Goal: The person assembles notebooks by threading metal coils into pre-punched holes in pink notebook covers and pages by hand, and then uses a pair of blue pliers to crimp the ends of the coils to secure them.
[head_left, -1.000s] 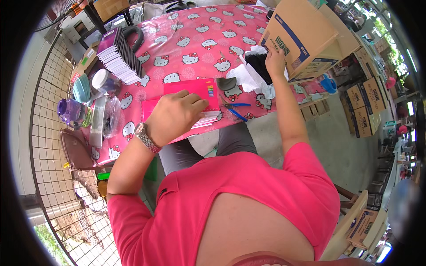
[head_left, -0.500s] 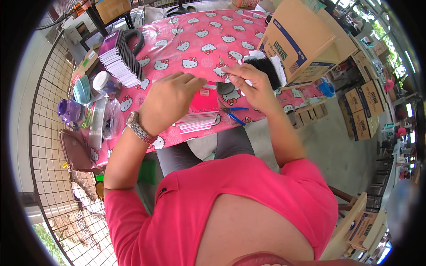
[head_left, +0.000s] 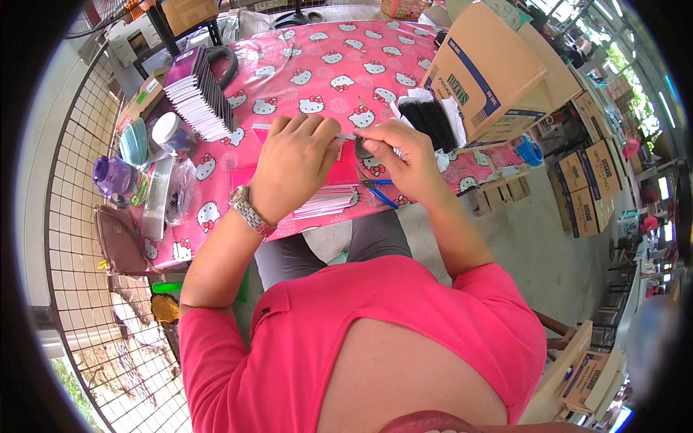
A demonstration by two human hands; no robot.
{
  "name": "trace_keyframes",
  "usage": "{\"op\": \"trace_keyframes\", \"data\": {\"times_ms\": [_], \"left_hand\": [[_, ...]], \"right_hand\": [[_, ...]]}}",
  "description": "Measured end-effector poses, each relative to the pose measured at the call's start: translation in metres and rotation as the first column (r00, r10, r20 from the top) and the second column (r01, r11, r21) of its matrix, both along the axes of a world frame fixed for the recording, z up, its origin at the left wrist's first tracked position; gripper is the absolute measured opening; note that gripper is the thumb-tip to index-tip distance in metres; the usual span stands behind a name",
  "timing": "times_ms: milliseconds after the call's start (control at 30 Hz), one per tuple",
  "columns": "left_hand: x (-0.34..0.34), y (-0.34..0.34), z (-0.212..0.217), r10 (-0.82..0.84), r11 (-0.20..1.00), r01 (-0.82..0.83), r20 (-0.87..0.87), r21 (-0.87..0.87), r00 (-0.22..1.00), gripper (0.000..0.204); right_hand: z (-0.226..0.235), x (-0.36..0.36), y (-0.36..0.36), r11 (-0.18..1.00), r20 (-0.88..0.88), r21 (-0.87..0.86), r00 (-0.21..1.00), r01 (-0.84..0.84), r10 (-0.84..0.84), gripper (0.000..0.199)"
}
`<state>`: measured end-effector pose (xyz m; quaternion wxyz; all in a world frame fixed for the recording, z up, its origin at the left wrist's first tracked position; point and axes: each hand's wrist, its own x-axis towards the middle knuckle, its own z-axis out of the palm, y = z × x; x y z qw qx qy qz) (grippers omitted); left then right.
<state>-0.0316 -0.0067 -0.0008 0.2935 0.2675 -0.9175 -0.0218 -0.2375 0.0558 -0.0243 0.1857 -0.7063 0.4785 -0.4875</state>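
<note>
A thin whitish strip [head_left: 347, 136] spans the gap between my two hands above the table. The fingers of my left hand [head_left: 299, 160], a metal watch at its wrist, are curled closed at the strip's left end. My right hand [head_left: 404, 157] pinches its other end, fingertips partly hidden. Beneath them sits a stack of pink-covered notebooks [head_left: 328, 200], its white page edges facing me. Another pink cover [head_left: 242, 177] with a spiral edge shows beside my left hand. Blue-handled pliers [head_left: 380, 195] lie right of the stack, and a dark grey rounded thing [head_left: 362, 149] is partly behind my right hand.
Black spiral coils [head_left: 432, 124] rest on white paper by a large cardboard box [head_left: 491, 76]. A tall stack of notebooks [head_left: 198, 97], a white-lidded jar [head_left: 172, 133] and a purple bottle [head_left: 115, 179] stand left on the pink patterned tablecloth [head_left: 299, 76].
My hands have come closer together; the left moved slightly right and the right slightly left and down. The strip now bridges them. The pink spiral-edged cover shows beside my left hand.
</note>
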Motion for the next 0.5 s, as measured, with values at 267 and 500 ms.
{"op": "trace_keyframes", "data": {"times_ms": [267, 500], "left_hand": [[-0.011, 0.008, 0.0, -0.054, 0.994, 0.052, -0.023, -0.101, 0.998, 0.018], [-0.003, 0.005, -0.006, -0.058, 0.997, 0.057, -0.023, -0.046, 0.998, 0.02]], "right_hand": [[0.033, -0.001, 0.012, 0.987, -0.152, 0.162, 0.988, -0.002, 0.027, 0.04], [0.032, -0.009, -0.011, 0.854, 0.244, 0.435, 0.95, -0.286, 0.194, 0.042]]}}
